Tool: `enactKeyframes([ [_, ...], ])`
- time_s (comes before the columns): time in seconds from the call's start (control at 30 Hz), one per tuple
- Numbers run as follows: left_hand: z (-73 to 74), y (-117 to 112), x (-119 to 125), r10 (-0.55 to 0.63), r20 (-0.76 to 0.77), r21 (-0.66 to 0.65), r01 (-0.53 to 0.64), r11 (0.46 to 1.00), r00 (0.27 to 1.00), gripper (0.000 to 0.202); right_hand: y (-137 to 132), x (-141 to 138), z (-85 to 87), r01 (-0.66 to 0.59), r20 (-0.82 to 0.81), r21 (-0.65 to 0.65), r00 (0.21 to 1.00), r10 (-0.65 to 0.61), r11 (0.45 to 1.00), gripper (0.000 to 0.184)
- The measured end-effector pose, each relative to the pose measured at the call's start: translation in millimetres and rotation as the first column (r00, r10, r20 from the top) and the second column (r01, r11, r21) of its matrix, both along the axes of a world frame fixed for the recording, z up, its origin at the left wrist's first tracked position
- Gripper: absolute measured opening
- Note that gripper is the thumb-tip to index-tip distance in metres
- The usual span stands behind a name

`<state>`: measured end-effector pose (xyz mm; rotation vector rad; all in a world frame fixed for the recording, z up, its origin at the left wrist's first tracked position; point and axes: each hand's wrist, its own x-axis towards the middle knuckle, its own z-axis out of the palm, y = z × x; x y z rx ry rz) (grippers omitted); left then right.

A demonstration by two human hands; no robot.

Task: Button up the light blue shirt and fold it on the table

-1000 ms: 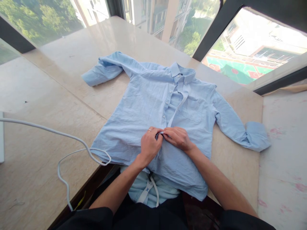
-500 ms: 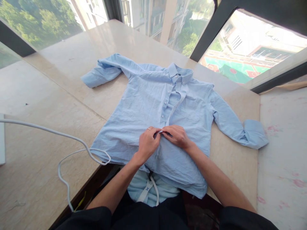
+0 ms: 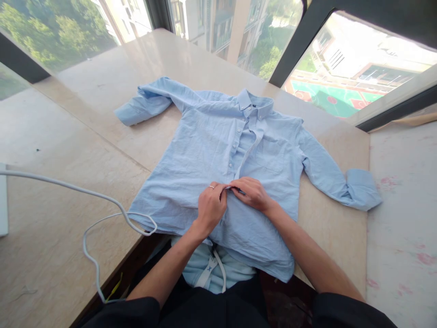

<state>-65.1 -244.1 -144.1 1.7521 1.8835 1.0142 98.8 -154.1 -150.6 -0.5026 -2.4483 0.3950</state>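
A light blue button-up shirt (image 3: 205, 150) lies face up on a beige stone counter (image 3: 68, 150), collar away from me, both sleeves spread out. Its hem hangs over the near edge. My left hand (image 3: 210, 207) and my right hand (image 3: 251, 193) meet at the shirt's front placket, just below the middle. Both are closed in a pinch on the placket edges, fingertips touching each other. A ring shows on my left hand. What lies between the fingertips is hidden. Above my hands the placket stands partly apart.
A white cable (image 3: 95, 205) loops across the counter at the left and drops over the near edge. A white object (image 3: 2, 200) sits at the far left border. Windows run along the back. A paler, pink-stained surface (image 3: 403, 218) lies to the right.
Both hands have stayed pinched on the placket and shifted very slightly up the shirt. The shirt itself has not moved.
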Motion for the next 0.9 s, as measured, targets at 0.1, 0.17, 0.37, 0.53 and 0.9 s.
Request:
enactKeyframes([
  [0.1, -2.4, -1.4, -0.4, -0.004, 0.001, 0.049, 0.004, 0.999, 1.000, 0.020, -0.1, 0.4, -0.3, -0.004, -0.007, -0.002, 1.000, 0.004, 1.000, 0.018],
  [0.17, -3.8, -2.1, -0.9, -0.011, 0.001, 0.074, 0.011, 0.997, 1.000, 0.019, 0.1, 0.7, -1.1, 0.007, 0.004, -0.017, 1.000, -0.007, 1.000, 0.019],
  [0.37, -6.6, -3.1, -2.3, -0.021, -0.018, 0.109, 0.023, 0.994, 1.000, 0.018, 0.7, 1.3, -2.0, 0.006, 0.011, -0.018, 1.000, -0.006, 1.000, 0.019],
  [0.53, -7.6, -2.4, -0.8, 0.002, -0.008, 0.119, -0.001, 0.993, 1.000, 0.017, 0.5, -0.3, -3.9, 0.018, -0.015, -0.042, 1.000, -0.019, 0.999, 0.022],
  [0.9, 4.2, 2.0, -2.6, 0.068, 0.200, 0.019, -0.074, 0.997, 0.977, 0.012, -37.0, 1.1, 31.1, 0.309, -0.102, -0.573, 0.892, -0.440, 0.759, 0.016],
])
